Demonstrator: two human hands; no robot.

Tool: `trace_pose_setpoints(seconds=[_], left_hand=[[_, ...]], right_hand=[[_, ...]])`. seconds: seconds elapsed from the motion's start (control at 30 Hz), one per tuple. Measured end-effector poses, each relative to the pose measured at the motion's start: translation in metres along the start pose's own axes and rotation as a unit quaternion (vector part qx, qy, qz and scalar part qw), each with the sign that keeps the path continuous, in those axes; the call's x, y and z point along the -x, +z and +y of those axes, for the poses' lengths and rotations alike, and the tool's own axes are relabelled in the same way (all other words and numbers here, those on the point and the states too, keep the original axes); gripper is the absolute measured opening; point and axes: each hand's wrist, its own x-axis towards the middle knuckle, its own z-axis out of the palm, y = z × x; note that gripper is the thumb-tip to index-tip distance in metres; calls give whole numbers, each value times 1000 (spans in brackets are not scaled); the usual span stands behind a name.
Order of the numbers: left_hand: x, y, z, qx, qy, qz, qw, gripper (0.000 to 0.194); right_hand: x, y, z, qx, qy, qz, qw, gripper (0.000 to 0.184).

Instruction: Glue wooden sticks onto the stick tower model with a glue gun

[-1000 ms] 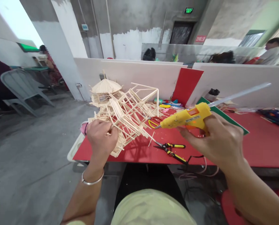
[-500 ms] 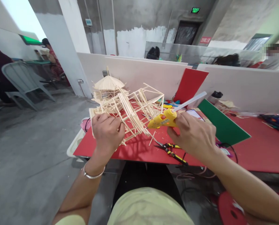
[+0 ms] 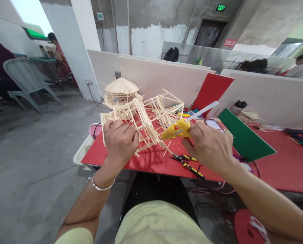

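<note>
Since a second ago the right hand (image 3: 208,145) has pulled the yellow glue gun (image 3: 176,129) in from 3 o'clock — its nozzle now sits against the stick frame (image 3: 143,118). Left hand (image 3: 121,140) stays clamped on the frame's near-left corner, held tilted above the red table (image 3: 288,166). Right hand is wrapped around the gun's grip. One clear glue stick (image 3: 202,110) juts from the gun's back. One pair of yellow-handled cutters (image 3: 187,162) lies at 6 o'clock of the gun. No containers identifiable.
</note>
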Motion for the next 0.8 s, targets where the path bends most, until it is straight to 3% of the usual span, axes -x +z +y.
trace_pose_setpoints(seconds=[0.8], left_hand=[[2,0,1,17,-11,-16,1000,22]], right_hand=[[4,4,1,-26,-3,0,1000,29]])
